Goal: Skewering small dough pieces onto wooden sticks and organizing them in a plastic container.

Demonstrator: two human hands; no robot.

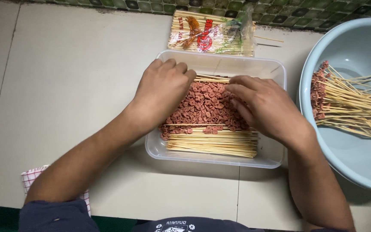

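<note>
Both hands are digging in the clear plastic tub (280,73), mid-threading I'd say: left hand (164,92) curled over small reddish sausage slices (207,107), right hand (265,107) loosely pinching some; grip unclear. Next needs one bamboo skewer (213,144) from the near pile.

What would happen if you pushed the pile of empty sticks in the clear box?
The bare skewers look thin and round, so they would probably roll and scatter. They seem light, likely sliding easily on the clear box's smooth plastic. Being slender wood, one might snap if bent.
</note>
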